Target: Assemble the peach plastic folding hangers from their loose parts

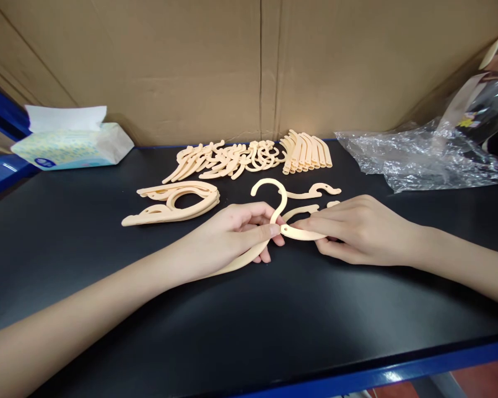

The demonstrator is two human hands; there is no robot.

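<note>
In front of me, my left hand (236,235) pinches a cream plastic hanger hook (283,202) at its base, the hook curving upward. A cream arm piece (243,262) runs from there beneath the same hand; the palm hides part of it. My right hand (361,232) is closed on another curved hanger arm (302,234). That arm's holed end meets the hook's base by my left fingertips; whether they are joined I cannot tell. Just behind my hands lie loose hanger arms (301,195), partly covered by the right hand.
Folded hangers (195,209) lie left of my hands. Along the cardboard wall (191,66) are a pile of loose hanger parts (228,160) and a row of curved tube pieces (309,152). A tissue pack (74,146) stands left, crumpled clear plastic (410,157) right. The black table (249,326) has a blue edge.
</note>
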